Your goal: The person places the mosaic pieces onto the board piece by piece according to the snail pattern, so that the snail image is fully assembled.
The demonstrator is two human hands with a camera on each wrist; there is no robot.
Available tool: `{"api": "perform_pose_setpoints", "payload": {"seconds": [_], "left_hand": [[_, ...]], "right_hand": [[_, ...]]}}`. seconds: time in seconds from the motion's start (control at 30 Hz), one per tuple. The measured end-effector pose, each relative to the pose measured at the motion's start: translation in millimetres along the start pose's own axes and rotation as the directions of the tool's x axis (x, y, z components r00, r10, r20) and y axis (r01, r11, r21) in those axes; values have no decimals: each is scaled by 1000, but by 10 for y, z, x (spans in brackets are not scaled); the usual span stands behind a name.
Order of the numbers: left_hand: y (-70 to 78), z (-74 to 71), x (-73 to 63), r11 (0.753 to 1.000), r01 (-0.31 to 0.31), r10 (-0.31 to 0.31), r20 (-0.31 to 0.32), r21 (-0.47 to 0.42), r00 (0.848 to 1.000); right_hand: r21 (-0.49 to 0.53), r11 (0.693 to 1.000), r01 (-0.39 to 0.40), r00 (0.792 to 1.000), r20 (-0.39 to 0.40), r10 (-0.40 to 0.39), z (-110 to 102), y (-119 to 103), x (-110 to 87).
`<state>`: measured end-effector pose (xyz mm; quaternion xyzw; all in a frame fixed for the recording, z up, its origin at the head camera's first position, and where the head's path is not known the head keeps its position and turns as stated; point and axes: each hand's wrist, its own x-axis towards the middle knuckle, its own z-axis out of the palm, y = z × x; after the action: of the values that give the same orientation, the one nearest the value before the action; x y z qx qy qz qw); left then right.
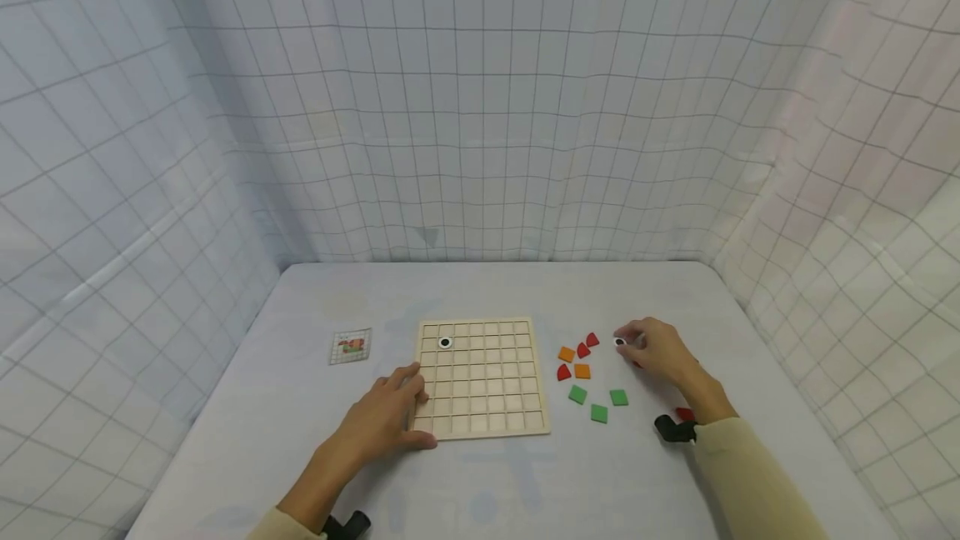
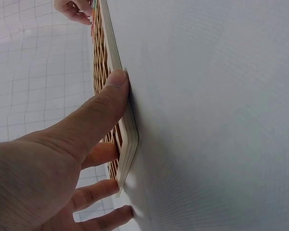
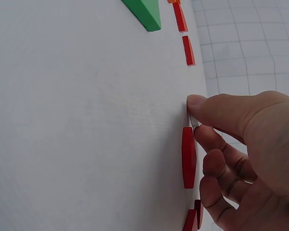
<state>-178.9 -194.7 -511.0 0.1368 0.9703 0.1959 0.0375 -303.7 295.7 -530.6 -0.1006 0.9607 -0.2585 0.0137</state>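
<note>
A pale wooden grid board (image 1: pixel 480 382) lies mid-table, with a white disc (image 1: pixel 446 342) bearing a black dot in its upper left part. My left hand (image 1: pixel 381 415) rests at the board's near left corner. In the left wrist view the thumb (image 2: pixel 98 113) presses along one edge of the board, while the other fingers reach out straight around its corner. At the right, my right hand (image 1: pixel 662 352) pinches a second black-dotted white disc (image 1: pixel 619 342) between thumb and fingertips, low over the table. A red piece (image 3: pixel 189 159) lies right below those fingertips in the right wrist view.
Between board and right hand lie several red wedge pieces (image 1: pixel 564 372), two orange squares (image 1: pixel 582 371) and three green squares (image 1: pixel 598 413). Another red piece (image 1: pixel 685 413) sits by the right wrist. A picture card (image 1: pixel 350 347) lies left of the board. Gridded cloth walls (image 1: pixel 480 173) enclose the table.
</note>
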Motion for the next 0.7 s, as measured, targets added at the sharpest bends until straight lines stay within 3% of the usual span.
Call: {"api": "perform_pose_setpoints", "payload": {"seconds": [0.37, 0.7], "left_hand": [[4, 7, -13, 1000, 1, -1, 1, 7, 1000], [34, -2, -14, 1000, 17, -17, 8, 8, 1000]], "right_hand": [[11, 1000, 10, 1000, -13, -10, 24, -48, -2], [23, 997, 76, 992, -101, -74, 76, -174, 41]]}}
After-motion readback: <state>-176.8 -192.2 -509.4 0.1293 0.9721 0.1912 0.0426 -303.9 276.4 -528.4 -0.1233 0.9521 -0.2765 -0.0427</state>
